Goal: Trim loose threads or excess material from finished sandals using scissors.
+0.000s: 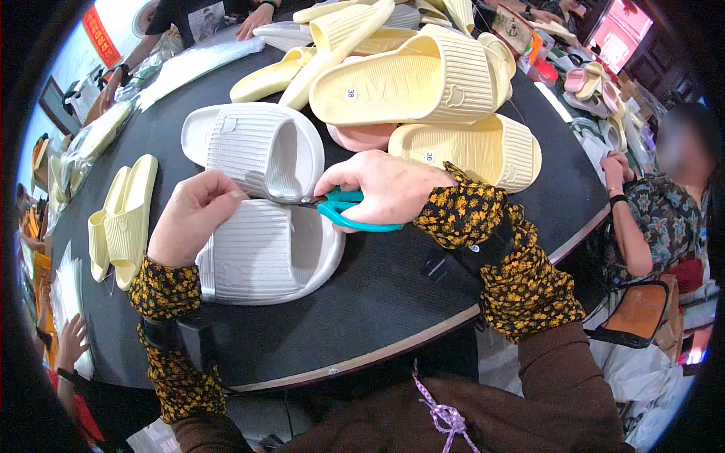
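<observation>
Two pale grey slide slippers lie side by side on the black table: the far slipper (245, 140) and the near slipper (242, 260), each with a ribbed strap. My right hand (393, 189) is closed round teal-handled scissors (362, 220), whose short blades point left into the gap between the two slippers. At the left end of that gap, my left hand (198, 215) pinches with thumb and forefinger at the edge of the straps. What it pinches is too small to make out.
A heap of pale yellow slippers (400, 83) rises behind my hands, with a pink slipper (362, 136) under it. One yellow pair (124, 219) lies at left. Plastic bags (196, 72) line the far edge. A co-worker (664, 204) sits at right; other people's hands show around the table.
</observation>
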The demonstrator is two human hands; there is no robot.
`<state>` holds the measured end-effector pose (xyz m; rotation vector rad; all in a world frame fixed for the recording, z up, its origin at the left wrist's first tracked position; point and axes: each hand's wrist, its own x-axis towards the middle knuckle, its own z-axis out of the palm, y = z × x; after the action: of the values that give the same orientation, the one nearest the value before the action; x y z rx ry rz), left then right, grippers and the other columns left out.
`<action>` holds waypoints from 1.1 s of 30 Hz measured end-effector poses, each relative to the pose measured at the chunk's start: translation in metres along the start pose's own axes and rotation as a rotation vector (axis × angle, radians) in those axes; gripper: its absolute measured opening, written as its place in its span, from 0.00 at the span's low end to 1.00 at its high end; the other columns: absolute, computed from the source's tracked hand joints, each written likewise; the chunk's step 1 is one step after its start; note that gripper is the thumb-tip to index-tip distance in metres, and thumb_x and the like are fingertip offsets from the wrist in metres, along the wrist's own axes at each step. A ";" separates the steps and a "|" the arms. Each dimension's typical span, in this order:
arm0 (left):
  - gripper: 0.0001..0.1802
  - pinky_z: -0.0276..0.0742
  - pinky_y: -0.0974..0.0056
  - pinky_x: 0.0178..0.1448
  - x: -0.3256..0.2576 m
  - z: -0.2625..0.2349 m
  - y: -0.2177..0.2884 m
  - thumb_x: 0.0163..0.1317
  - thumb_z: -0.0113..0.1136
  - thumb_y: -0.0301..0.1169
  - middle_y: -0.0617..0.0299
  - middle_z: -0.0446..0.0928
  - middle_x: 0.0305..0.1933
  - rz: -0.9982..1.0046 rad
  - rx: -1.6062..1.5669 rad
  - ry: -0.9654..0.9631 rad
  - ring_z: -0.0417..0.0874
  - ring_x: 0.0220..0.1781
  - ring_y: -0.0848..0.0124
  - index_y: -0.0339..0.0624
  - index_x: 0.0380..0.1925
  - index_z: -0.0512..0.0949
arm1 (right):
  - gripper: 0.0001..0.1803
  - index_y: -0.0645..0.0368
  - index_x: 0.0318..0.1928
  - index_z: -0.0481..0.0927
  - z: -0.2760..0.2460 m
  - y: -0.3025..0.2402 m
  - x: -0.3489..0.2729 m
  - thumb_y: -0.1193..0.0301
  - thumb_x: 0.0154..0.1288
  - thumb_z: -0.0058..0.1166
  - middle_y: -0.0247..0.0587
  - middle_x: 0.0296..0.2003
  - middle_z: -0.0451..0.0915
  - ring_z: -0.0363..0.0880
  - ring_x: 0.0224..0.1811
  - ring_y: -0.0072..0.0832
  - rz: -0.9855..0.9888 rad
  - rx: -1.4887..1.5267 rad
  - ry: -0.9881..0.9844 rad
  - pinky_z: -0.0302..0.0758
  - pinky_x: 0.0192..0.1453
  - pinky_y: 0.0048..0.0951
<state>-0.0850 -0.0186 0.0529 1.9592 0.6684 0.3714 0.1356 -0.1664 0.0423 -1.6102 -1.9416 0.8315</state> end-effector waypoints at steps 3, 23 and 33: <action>0.04 0.66 0.78 0.35 -0.002 -0.002 -0.001 0.56 0.52 0.24 0.68 0.74 0.27 -0.004 -0.005 -0.057 0.69 0.30 0.84 0.34 0.27 0.74 | 0.20 0.66 0.47 0.73 0.002 0.003 0.003 0.70 0.53 0.53 0.39 0.33 0.80 0.77 0.34 0.18 0.101 0.207 -0.085 0.72 0.40 0.21; 0.06 0.65 0.77 0.38 -0.002 -0.012 -0.002 0.56 0.53 0.25 0.63 0.78 0.36 -0.003 -0.047 -0.196 0.68 0.31 0.83 0.35 0.33 0.75 | 0.22 0.63 0.48 0.73 0.002 0.005 0.003 0.69 0.51 0.59 0.29 0.25 0.78 0.69 0.21 0.11 0.257 0.513 -0.204 0.64 0.22 0.13; 0.06 0.66 0.76 0.41 0.000 -0.012 -0.006 0.56 0.53 0.26 0.61 0.78 0.36 0.000 -0.070 -0.200 0.71 0.34 0.81 0.35 0.33 0.74 | 0.21 0.63 0.47 0.73 0.003 0.005 0.003 0.70 0.52 0.58 0.28 0.24 0.77 0.69 0.21 0.09 0.186 0.514 -0.195 0.63 0.21 0.12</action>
<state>-0.0930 -0.0078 0.0534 1.8996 0.5199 0.1927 0.1365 -0.1633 0.0367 -1.4423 -1.5311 1.4709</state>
